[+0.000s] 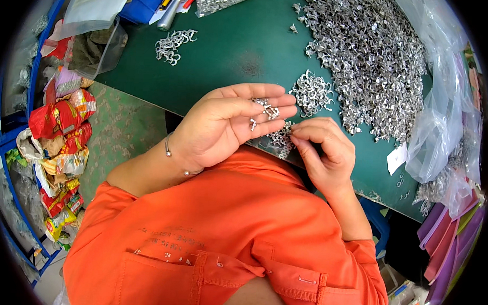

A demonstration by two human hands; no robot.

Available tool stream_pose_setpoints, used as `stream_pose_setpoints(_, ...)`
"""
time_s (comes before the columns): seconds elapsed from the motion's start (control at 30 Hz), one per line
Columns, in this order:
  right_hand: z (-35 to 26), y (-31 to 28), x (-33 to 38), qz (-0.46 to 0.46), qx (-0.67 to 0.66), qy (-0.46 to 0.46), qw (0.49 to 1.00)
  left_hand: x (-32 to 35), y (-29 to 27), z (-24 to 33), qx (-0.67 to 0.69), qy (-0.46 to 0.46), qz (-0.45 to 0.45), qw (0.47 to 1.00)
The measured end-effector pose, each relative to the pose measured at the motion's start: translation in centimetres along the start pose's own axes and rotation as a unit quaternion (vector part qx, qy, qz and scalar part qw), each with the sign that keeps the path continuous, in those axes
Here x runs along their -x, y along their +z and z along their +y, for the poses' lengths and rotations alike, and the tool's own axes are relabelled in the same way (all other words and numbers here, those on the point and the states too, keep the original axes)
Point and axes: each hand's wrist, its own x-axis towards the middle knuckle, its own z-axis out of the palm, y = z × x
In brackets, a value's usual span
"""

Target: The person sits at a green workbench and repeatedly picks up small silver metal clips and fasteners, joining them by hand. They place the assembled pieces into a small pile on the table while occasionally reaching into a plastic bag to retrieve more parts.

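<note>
Palm up and fingers stretched out, my left hand (213, 119) cradles several small curved silvery metal pieces (269, 111) on its fingers, the thumb tip close beside them. Just to its right, my right hand (327, 150) is closed in a pinch of thumb and forefinger. What lies between those fingertips is too small to make out. Below and between the hands, more small metal pieces (281, 136) lie at the near edge of the green table. A small heap of pale curved pieces (312, 94) sits just beyond the right hand.
A large spread of small grey metal parts (365, 54) covers the green table's (226, 49) far right. Another small cluster of curved pieces (174, 45) lies far left, near a plastic tub (100, 50). Clear plastic bags (435, 127) hang at right; colourful packets (65, 125) fill the left side.
</note>
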Motion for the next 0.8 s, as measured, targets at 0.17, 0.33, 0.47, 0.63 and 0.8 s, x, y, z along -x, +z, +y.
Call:
stream_pose_setpoints(0.17,0.0,0.0,-0.2,-0.001,0.017,-0.026,1.0,-0.1,0.0,-0.1,0.022,-0.001,-0.014,1.0)
stream_pose_setpoints(0.33,-0.7,0.7,-1.5,0.01,0.051,-0.036,0.998,-0.1,0.3,-0.4,0.041,-0.028,-0.02,0.999)
stream_pose_setpoints(0.47,-0.4,0.9,-1.9,-0.007,0.069,-0.044,0.997,-0.2,0.0,-0.4,0.033,-0.038,-0.042,0.998)
stream_pose_setpoints(0.63,-0.3,0.4,-1.9,0.004,0.105,-0.082,0.991,-0.1,0.7,-0.2,-0.013,-0.066,0.017,0.998)
stream_pose_setpoints(0.8,-0.4,0.1,-1.4,0.06,-0.039,0.003,0.997,0.0,1.1,-0.1,-0.09,-0.06,0.046,0.993)
